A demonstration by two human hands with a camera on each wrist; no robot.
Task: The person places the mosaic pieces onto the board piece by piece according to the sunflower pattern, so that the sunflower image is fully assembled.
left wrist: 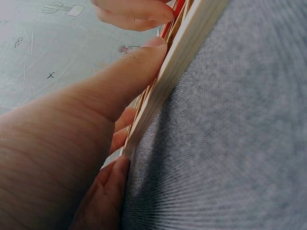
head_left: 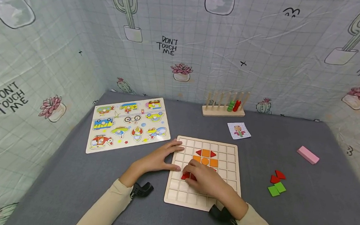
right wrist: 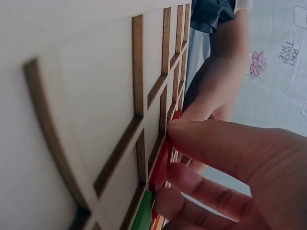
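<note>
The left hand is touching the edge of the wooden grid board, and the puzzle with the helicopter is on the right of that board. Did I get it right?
Not quite: the puzzle is on the left of the wooden grid board, not the right, as the head view shows. The left hand is indeed touching the board's edge.

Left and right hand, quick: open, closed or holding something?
Left hand: open, touching the left edge of the board.
Right hand: fingers curled at the red pieces; can't tell whether it grips one.
</note>
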